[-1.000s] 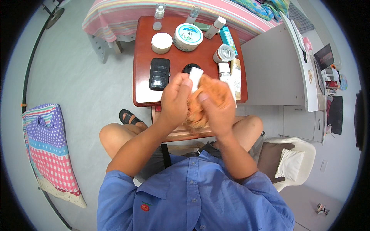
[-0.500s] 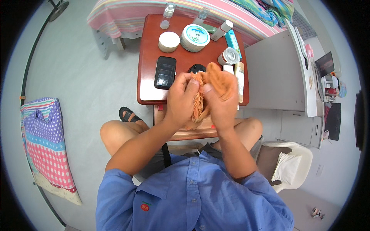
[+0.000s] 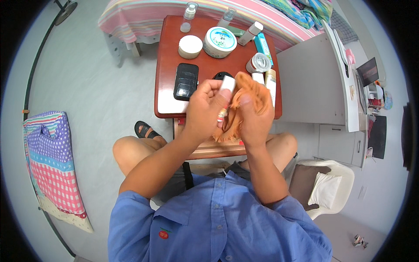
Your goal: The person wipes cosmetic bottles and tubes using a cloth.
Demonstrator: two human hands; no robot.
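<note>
- pale grey floor lies all around a small red-brown table [image 3: 170, 94] that stands just beyond the seated person's bare knees.
- left hand [image 3: 204, 111] is closed around a small white tube [image 3: 226, 87], fingers curled tight on it, held above the table's near edge.
- the tube's long axis runs near to far: its white end points far and slightly right, its lower end with a striped tip points back toward the person; the middle is hidden by fingers.
- right hand [image 3: 255, 120] grips an orange cloth [image 3: 244, 98], thumb pressed on it, fingers wrapped behind; the cloth touches the tube's right side.
- a black phone [image 3: 186, 81] lies left of the hands; two round cream jars [image 3: 190, 46] sit farther off.
- bottles at the far and right edges are partly hidden and hard to make out.
</note>
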